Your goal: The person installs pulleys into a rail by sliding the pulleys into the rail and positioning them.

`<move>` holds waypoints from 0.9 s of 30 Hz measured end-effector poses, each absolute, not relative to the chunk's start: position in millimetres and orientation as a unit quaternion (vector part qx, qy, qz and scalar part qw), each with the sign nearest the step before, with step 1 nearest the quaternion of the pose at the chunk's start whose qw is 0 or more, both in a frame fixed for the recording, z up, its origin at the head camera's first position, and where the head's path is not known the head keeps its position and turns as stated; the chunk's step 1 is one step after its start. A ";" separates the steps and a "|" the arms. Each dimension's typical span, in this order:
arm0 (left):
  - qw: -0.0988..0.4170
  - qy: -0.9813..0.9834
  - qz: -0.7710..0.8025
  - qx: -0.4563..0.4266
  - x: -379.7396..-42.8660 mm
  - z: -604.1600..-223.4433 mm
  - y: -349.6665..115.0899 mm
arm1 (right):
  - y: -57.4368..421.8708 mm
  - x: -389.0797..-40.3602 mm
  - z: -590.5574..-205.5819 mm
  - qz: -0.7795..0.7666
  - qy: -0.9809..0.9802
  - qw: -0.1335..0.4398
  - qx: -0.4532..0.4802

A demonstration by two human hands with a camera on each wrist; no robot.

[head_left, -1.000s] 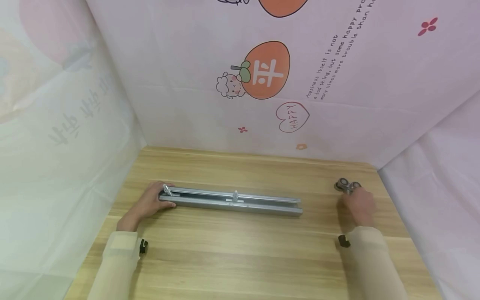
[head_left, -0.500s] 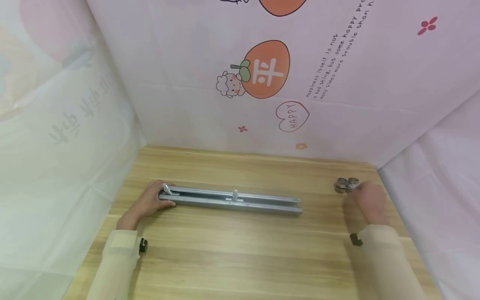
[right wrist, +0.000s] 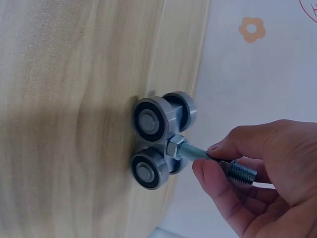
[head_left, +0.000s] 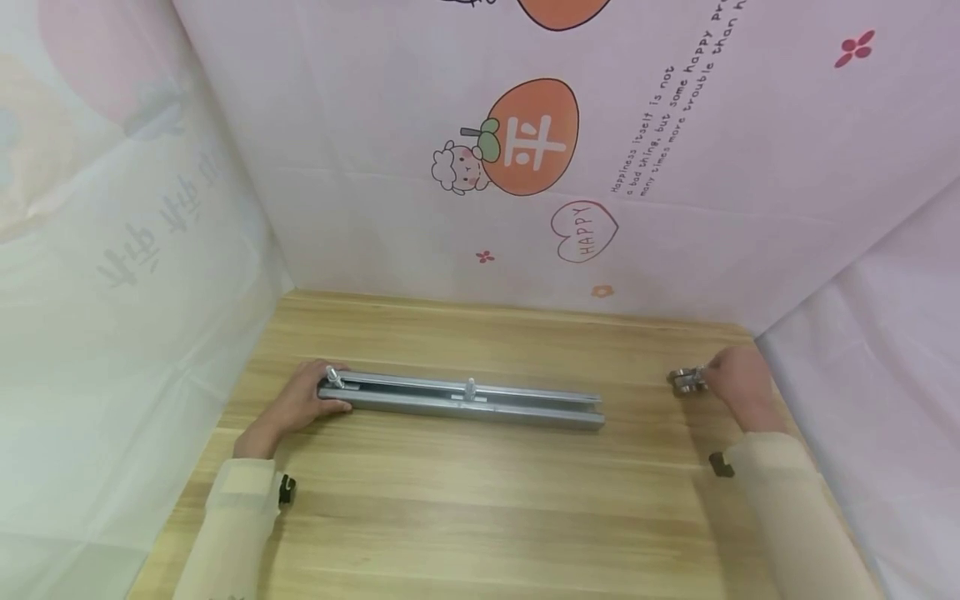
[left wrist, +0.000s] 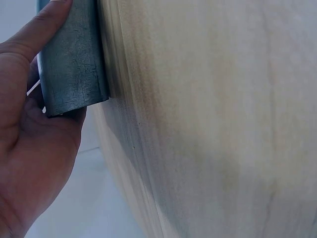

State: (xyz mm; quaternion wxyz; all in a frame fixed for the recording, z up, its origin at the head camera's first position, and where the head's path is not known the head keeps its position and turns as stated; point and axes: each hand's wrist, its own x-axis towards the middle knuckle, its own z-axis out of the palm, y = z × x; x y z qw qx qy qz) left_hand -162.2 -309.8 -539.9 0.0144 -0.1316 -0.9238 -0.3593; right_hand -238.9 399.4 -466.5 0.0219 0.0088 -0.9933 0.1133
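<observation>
A long grey metal channel rail (head_left: 525, 415) lies across the table with its slot facing up. Two threaded bolts stand in that slot, one bolt (head_left: 334, 379) at the left end and another bolt (head_left: 470, 390) near the middle. My left hand (head_left: 300, 400) grips the rail's left end, the thumb along its near side; some fingers are hidden behind it. At the far right, a roller trolley (head_left: 684, 381) with several small wheels is pinched by its threaded bolt (right wrist: 195, 151) between the thumb and fingers of my right hand (head_left: 742, 387). The trolley's wheels point left, close to the tabletop.
The wood-grain table (head_left: 450, 517) is bounded by a printed cloth (head_left: 420, 242) at the back and pale cloth walls on both sides. A stretch of tabletop separates the rail's right end from the trolley.
My right hand has shifted right and slightly away, and the trolley has turned so its wheels now face left. The left hand and the rail have stayed put.
</observation>
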 end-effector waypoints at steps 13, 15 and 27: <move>0.014 -0.923 -0.361 -0.129 -163.1 -539.7 -309.9 | 395.0 -249.3 -459.5 0.073 -0.994 -0.059 0.056; 0.015 -0.923 -0.361 -0.129 -163.1 -539.5 -310.1 | 395.0 -251.3 -458.4 0.073 -0.992 -0.070 0.076; 0.012 -0.925 -0.356 -0.129 -163.0 -539.8 -310.0 | 400.0 -252.5 -460.9 0.078 -0.987 -0.073 0.120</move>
